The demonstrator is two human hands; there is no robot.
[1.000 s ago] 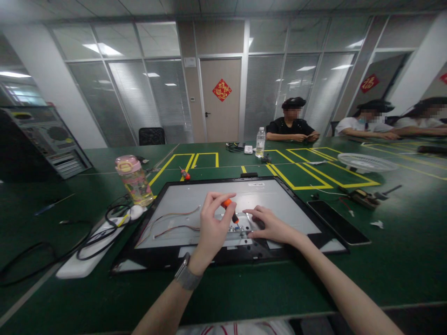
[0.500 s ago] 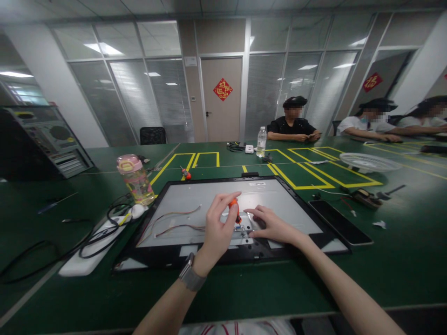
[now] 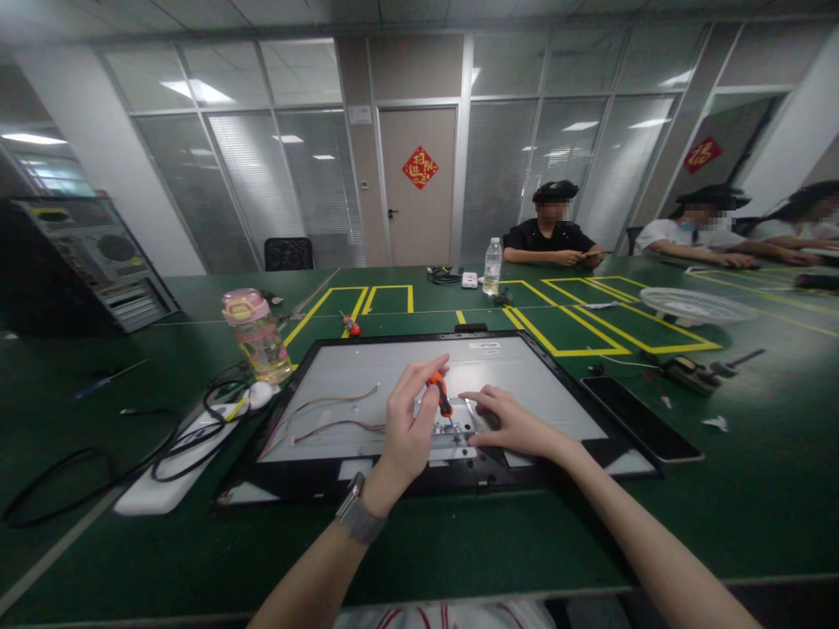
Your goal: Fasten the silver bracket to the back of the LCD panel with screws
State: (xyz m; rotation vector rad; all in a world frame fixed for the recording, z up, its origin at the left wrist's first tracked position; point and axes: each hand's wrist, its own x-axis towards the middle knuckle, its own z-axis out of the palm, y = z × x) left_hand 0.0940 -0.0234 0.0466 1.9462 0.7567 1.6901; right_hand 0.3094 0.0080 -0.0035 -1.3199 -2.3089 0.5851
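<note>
A screen panel point(image 3: 524, 376) with a black frame and a grey metal back lies flat on the table before me. My left hand point(image 3: 412, 418) grips an orange and black screwdriver point(image 3: 441, 395), which leans with its tip down at a small metal bracket point(image 3: 464, 430) on the panel. Fingers apart, my right hand point(image 3: 511, 423) rests at the bracket's right side, its fingertips touching near the tip. Thin wires point(image 3: 341, 426) run across the panel's left half and pass behind my left hand. What the tip meets is too small to make out.
Left of the panel are a pink-lidded bottle point(image 3: 257, 336) and a white power strip point(image 3: 161, 476) with black cable. A phone point(image 3: 639, 419) lies to the right. Another screwdriver point(image 3: 350, 325) and a water bottle point(image 3: 492, 266) are farther back. A person point(image 3: 552, 229) sits across the table.
The screwdriver's handle has tilted slightly, and the fingers of my left hand have shifted a little on it. My right hand keeps its place on the panel.
</note>
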